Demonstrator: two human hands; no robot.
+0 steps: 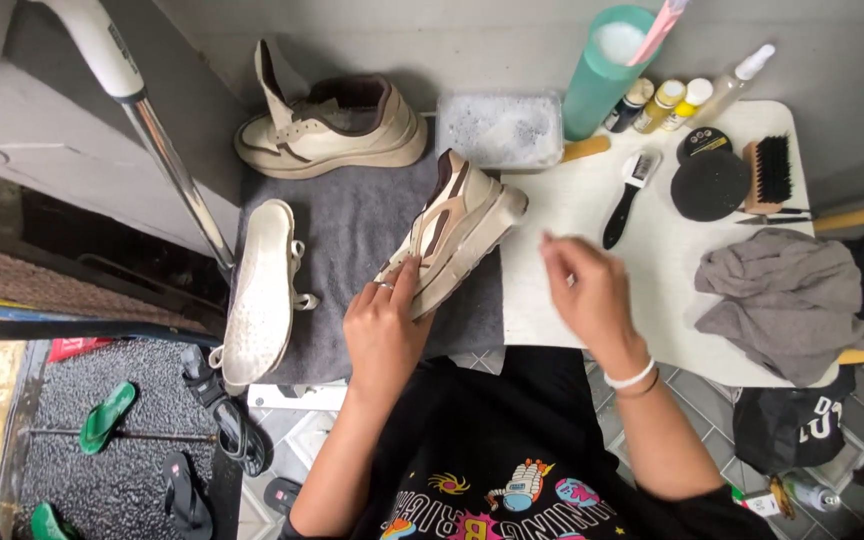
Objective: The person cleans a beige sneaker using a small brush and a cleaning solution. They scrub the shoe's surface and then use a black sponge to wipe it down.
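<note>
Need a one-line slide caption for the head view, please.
Left hand steadies a cream-and-brown sneaker on a grey towel; right hand hovers empty.

I sit at a white bench (652,300) against a grey wall (432,40); below me, pale tiled floor (302,440) and a dark speckled mat (102,480).

My right hand (592,295) hovers over the one bare stretch of white table (652,300), at centre frame, where I can pass freely. Above it a black-handled brush (627,200) lies in the way; to the right a crumpled grey cloth (782,290) blocks the edge. Along the top, a tub of foam (499,128), a teal cup (602,75) and small bottles (667,103) crowd the back. On the left, my left hand (384,330) and the tilted sneaker (452,230) fill the grey towel (352,230); an upturned sole (262,290) closes the far left.
</note>
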